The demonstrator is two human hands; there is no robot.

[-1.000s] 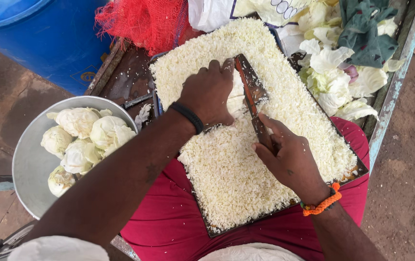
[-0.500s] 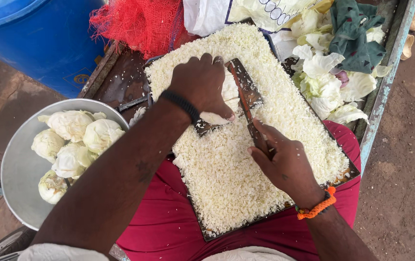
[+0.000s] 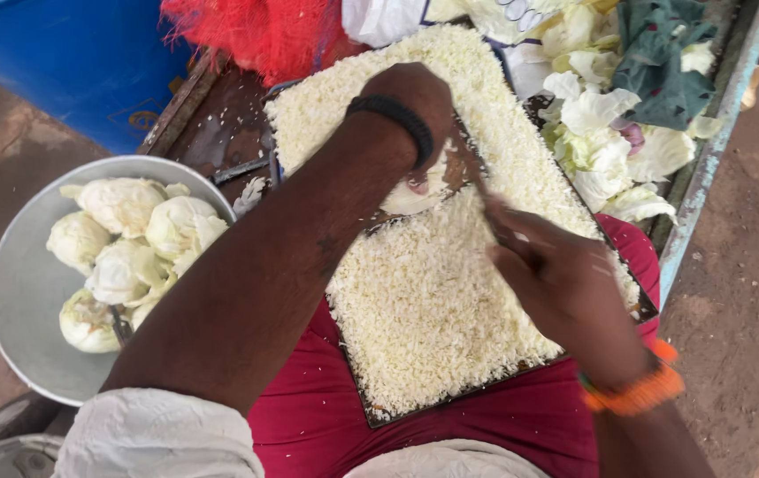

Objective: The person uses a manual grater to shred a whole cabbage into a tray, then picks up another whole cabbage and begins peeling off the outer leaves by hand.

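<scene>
Since the earlier frame, the left hand [image 3: 410,97] is pressing a cabbage piece [image 3: 415,190] mid-board [image 3: 450,398] with fingers curled, while the right hand [image 3: 556,283] is gripping the knife [image 3: 468,173] beside it, clear of the board's edges.

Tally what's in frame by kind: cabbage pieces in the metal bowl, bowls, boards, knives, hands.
Pale green cabbage pieces in bowl: 5
Round grey metal bowl: 1
Dark rectangular chopping board with shredded cabbage: 1
Knife with brownish blade: 1
Hands, left hand and right hand: 2
Total: 10
</scene>
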